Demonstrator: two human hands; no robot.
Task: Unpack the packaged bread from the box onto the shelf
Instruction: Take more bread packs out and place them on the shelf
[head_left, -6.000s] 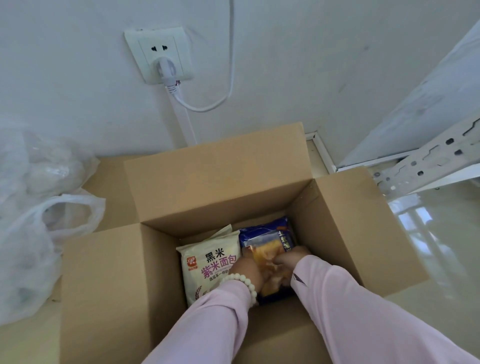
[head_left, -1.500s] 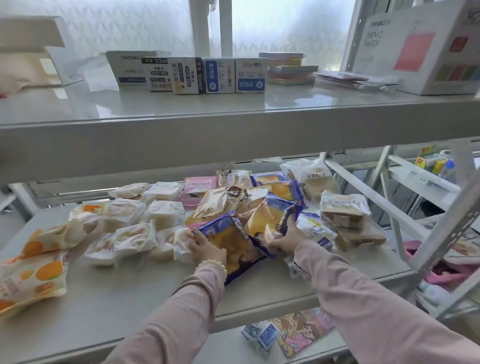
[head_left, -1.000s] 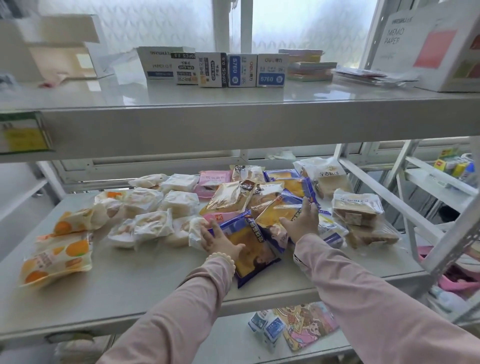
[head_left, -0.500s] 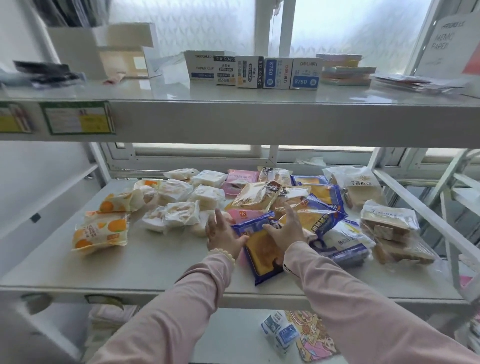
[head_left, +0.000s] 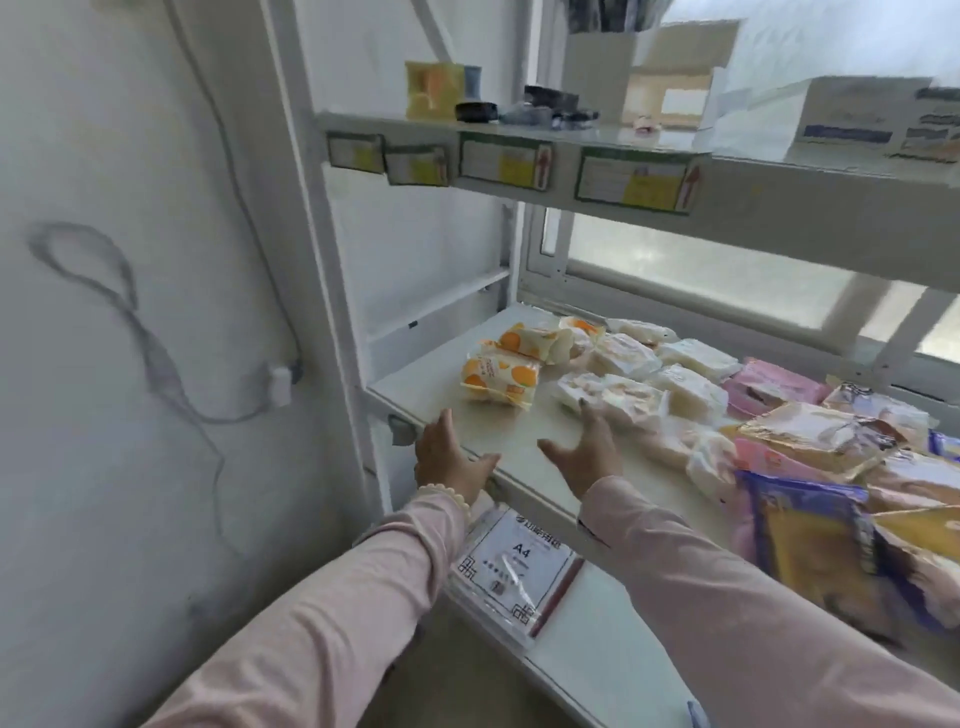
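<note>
A person in pale pink long sleeves reaches both hands toward a white metal shelf (head_left: 498, 441) loaded with packaged bread. The left hand (head_left: 451, 457) hovers at the shelf's front left edge, fingers spread and empty, with a cream bead bracelet (head_left: 447, 498) at the wrist. The right hand (head_left: 587, 452) is also open and empty, palm turned inward, fingertips near a clear-wrapped white bread pack (head_left: 613, 397); whether they touch it cannot be told.

The bread lies on the middle shelf. At the far left sit white packs printed with orange slices (head_left: 498, 382); their lettering is too blurred to read. Further right lie more clear-wrapped pale loaves (head_left: 685, 364), then a pink packet (head_left: 769, 387), a gold foil packet (head_left: 815, 436), and nearest the camera a blurred blue and yellow packet (head_left: 810, 551) at the shelf's front right. No cardboard box is in view.

On the lower shelf, just under the left wrist, lies a clear-wrapped ream of paper (head_left: 511, 571) whose white label reads "A4" below a line of Chinese characters.

The upper shelf's front edge carries four green-bordered price labels (head_left: 631, 184) with yellow patches, unreadable. Above them stand a yellow box (head_left: 434, 96) and white cartons.

To the left is a white wall (head_left: 130, 364) with a grey cable (head_left: 156, 358) looping down to a small white plug. A frosted window (head_left: 701, 270) glows behind the shelves.
</note>
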